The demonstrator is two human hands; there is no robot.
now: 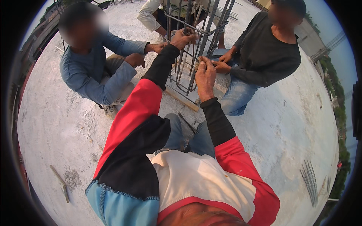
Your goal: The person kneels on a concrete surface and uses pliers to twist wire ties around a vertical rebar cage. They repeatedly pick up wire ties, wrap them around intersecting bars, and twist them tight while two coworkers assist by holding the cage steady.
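A cage of upright steel rebar [209, 22] with square stirrups stands at the top middle. My left hand [183, 39] reaches its near left side, the fingers curled round a bar. Lower, at the near right corner, my right hand [206, 78] is closed with its fingertips pinched together against the bars. What lies between those fingertips is too small to tell. A narrow wooden strip [183, 100] lies along the foot of the cage. Between my knees shows a dark metal tool [188, 123] with two long arms.
A person in blue [92, 75] squats left of the cage, one in black [264, 52] kneels right, another in a pale top [150, 15] crouches behind; hands are close to the bars. A wood stick [59, 183] and wire mesh [310, 183] lie on the concrete floor [279, 128].
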